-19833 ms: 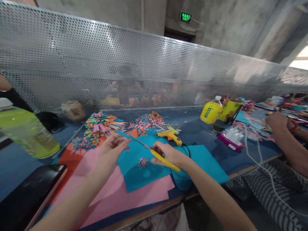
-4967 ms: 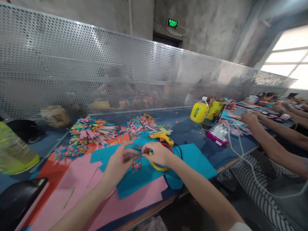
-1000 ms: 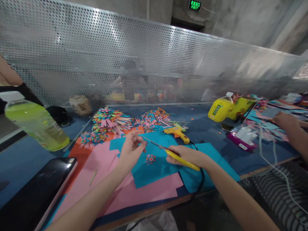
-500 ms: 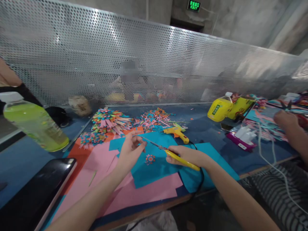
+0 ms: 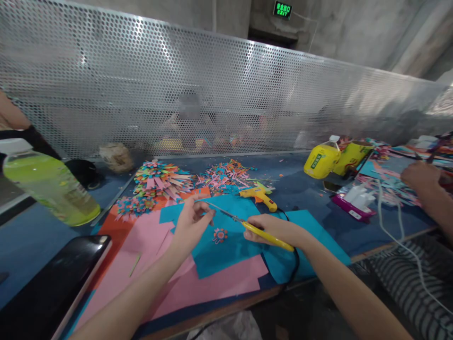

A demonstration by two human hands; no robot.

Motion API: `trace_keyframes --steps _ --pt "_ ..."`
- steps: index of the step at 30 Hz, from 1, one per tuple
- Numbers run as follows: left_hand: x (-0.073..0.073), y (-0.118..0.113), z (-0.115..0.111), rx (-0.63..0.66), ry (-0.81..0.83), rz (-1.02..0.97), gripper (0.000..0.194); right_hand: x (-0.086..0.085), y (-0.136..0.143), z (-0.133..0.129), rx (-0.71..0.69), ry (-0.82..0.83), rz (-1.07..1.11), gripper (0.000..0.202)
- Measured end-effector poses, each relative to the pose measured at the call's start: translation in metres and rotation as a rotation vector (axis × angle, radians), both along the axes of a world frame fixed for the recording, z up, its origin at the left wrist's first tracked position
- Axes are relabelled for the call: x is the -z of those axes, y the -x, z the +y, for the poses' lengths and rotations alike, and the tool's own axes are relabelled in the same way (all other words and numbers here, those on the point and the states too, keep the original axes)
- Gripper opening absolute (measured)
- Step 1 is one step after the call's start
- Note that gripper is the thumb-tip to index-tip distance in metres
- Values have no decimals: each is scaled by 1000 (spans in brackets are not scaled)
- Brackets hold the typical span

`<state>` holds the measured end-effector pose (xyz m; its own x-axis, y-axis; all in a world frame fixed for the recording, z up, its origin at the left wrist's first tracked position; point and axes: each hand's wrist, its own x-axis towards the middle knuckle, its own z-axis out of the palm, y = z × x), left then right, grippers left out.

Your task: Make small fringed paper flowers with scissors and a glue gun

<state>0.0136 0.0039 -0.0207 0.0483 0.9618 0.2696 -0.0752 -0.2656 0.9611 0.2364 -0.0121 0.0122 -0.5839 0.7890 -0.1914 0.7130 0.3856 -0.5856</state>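
Observation:
My right hand [image 5: 267, 227] is wrapped round the yellow handles of a pair of scissors [image 5: 271, 237], whose blades point left toward my left hand. Fingers curled and pinched together, my left hand [image 5: 196, 216] is at the blade tips; what it holds is too small to make out. Below and between the hands, a small pink, orange and blue paper flower [image 5: 220, 235] lies on a blue paper sheet [image 5: 226, 259]. Pink sheets [image 5: 212, 289] lie under the blue one. A yellow glue gun [image 5: 260, 196] rests behind my right hand.
Paper strips [image 5: 226, 174] and a fringed paper pile [image 5: 159, 179] lie at the back, before a perforated metal screen [image 5: 226, 94]. At left are a green drink bottle [image 5: 53, 184] and a black tablet [image 5: 56, 278]. Another person's hand [image 5: 421, 177] works at right beside a purple box [image 5: 352, 208].
The view has shifted very slightly. My hands and the scissors keep nearly the same pose, and the other person's hand at right has moved a little.

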Motion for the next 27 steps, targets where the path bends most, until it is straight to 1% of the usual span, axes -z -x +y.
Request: trace_keyframes --steps 5,9,18,23,25,27 --pt "1 0 1 -2 2 -10 33 2 1 1 -20 -49 -12 40" --pt "0 0 0 5 2 -23 32 6 1 2 -2 -72 -24 42" --pt "0 0 0 20 12 -57 34 3 2 2 35 -96 -54 42" --pt "-1 -3 -2 22 23 -62 35 4 3 4 44 -105 -44 44" --pt "-2 -3 -2 15 28 -69 36 7 3 5 76 -114 -64 46" --pt "-2 -1 0 -18 30 -79 37 10 3 6 162 -121 -115 48"
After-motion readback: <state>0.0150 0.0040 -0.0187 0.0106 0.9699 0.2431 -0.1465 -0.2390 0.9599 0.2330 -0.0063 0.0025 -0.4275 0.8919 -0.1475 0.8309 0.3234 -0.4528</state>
